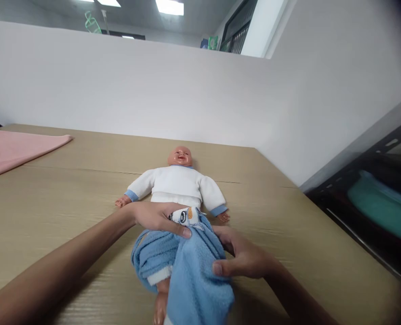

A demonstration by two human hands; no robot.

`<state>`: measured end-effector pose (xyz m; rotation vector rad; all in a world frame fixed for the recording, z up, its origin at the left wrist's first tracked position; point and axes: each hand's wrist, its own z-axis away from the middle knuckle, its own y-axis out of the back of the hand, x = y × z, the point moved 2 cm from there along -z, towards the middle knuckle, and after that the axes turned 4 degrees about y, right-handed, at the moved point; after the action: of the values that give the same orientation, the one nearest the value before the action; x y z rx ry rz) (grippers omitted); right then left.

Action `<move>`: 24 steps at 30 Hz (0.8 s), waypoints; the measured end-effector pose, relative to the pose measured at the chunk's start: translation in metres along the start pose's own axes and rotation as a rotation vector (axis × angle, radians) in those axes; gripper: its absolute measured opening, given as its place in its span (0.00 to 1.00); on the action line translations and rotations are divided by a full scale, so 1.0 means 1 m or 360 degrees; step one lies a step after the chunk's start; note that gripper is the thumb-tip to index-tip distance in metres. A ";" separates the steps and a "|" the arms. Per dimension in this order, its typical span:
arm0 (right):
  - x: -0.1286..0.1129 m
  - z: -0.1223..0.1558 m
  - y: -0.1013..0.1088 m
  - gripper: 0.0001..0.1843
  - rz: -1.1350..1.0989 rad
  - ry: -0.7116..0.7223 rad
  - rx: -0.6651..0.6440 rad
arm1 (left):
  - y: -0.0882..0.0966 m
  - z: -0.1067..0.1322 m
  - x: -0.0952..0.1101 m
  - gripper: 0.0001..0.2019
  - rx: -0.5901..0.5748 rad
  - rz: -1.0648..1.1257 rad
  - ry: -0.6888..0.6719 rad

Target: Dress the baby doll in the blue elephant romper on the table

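A baby doll [178, 180] lies on its back on the wooden table [51, 198], head away from me. It wears a white top with blue cuffs. Blue fleece trousers [190, 266] cover its legs, bunched at the hips; one bare foot shows at the bottom edge. My left hand [158, 216] lies across the doll's waist, fingers closed on the trousers' waistband beside a cartoon patch. My right hand [241, 257] grips the blue cloth at the doll's other hip, thumb pressed on the fabric.
A pink cloth [14, 149] lies at the table's far left. A white partition wall [153, 90] runs behind the table. At the right, a dark shelf [373, 212] holds something teal.
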<state>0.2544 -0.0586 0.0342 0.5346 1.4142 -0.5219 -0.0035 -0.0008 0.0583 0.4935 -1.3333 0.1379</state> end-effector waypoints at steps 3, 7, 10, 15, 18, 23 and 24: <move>0.004 0.002 0.000 0.29 -0.0010 -0.0075 -0.0041 | -0.001 0.001 0.001 0.21 0.0035 -0.0029 0.0041; 0.005 0.003 0.000 0.31 -0.0216 0.0066 0.0089 | -0.002 0.003 0.003 0.20 -0.0095 0.0067 0.0034; 0.008 0.004 0.003 0.29 -0.0329 0.0097 0.0296 | -0.001 0.002 -0.002 0.23 -0.0251 0.0158 0.0042; 0.009 0.002 0.001 0.30 -0.0405 0.0024 0.0083 | 0.004 -0.003 -0.017 0.30 -0.0148 0.0184 0.0023; 0.006 0.003 -0.003 0.34 -0.0337 -0.0043 -0.0186 | 0.006 -0.004 -0.020 0.32 -0.0027 0.0092 0.0055; 0.015 0.006 -0.001 0.29 -0.0270 -0.0107 -0.0141 | 0.002 -0.005 -0.020 0.29 -0.0082 0.0275 0.0016; 0.019 0.006 0.000 0.29 -0.0307 -0.0079 -0.0072 | 0.001 -0.005 -0.020 0.28 -0.0118 0.0357 -0.0015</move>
<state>0.2612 -0.0627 0.0161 0.3486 1.4345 -0.6515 -0.0045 0.0061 0.0391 0.2814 -1.3955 0.2707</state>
